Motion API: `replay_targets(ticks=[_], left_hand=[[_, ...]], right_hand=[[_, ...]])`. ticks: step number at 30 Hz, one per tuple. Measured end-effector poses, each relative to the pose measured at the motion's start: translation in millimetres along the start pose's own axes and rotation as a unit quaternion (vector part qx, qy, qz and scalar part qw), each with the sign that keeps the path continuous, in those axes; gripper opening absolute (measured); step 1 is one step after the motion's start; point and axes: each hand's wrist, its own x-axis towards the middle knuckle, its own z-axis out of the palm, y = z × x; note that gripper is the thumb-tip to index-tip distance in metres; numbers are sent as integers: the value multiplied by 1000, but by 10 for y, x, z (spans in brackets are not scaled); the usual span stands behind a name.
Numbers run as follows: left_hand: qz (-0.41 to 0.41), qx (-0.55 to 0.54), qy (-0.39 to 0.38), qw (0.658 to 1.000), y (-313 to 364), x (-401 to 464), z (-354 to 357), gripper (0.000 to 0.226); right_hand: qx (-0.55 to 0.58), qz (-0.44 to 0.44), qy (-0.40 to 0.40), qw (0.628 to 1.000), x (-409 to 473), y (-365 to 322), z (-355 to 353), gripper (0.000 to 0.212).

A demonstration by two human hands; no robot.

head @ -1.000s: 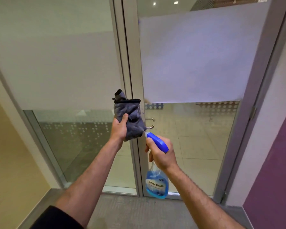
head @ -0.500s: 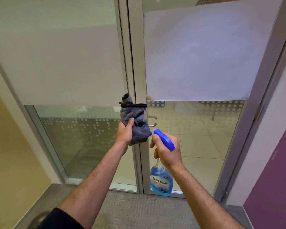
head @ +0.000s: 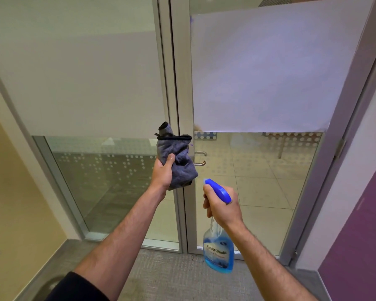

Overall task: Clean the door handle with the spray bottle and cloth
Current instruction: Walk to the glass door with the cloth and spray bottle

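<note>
My left hand grips a bunched grey cloth and holds it against the door frame, covering the near side of the door handle. Only the handle's metal ends show, seen through the glass to the right of the cloth. My right hand grips the neck of a spray bottle with blue liquid. Its blue trigger head points up and left toward the cloth and sits below the handle, apart from it.
The glass door has frosted film on its upper half and a metal frame. A fixed glass panel stands to the left, a purple wall to the right. Grey carpet lies underfoot.
The spray bottle and my right hand have dropped lower and a little right, away from the cloth. My left hand keeps the cloth at the handle.
</note>
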Motion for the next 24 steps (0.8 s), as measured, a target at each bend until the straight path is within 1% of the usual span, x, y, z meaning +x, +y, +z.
replay_targets(ticks=[2,5,7,9,11,14,16,18,20,24], left_hand=[[-2,-2,-2,1000,-18,-6,1,30],[-6,-2,3,1000,-54,-14,2,30],[-8,-6,8,1000,-59,-15,-4,26],[-8,-14,5,1000,-49,-13,-15,28],[-8,-18,4,1000,-29,-14,-33,31],[-20,-19,16,999,2,-22,-75,33],[-23,-20,16,999,10,-21,-103,30],[-25,-24,15,999,2,-26,-122,21],[-31,-27,15,999,-19,-39,-127,14],[-40,-26,20,999,-78,-49,-115,18]], right_hand=[[10,-23,6,1000,49,-95,-11,36],[30,-36,-23,999,60,-201,30,37],[49,-29,-49,997,24,-206,95,39],[59,-13,-67,996,-25,-172,161,41],[36,6,-76,996,-66,-108,204,40],[12,38,-70,997,-107,23,209,40],[14,43,-49,998,-100,60,190,41],[5,21,-20,1000,-63,36,165,40],[6,-6,-9,1000,-13,-45,146,37],[39,-28,-32,998,60,-183,182,39]])
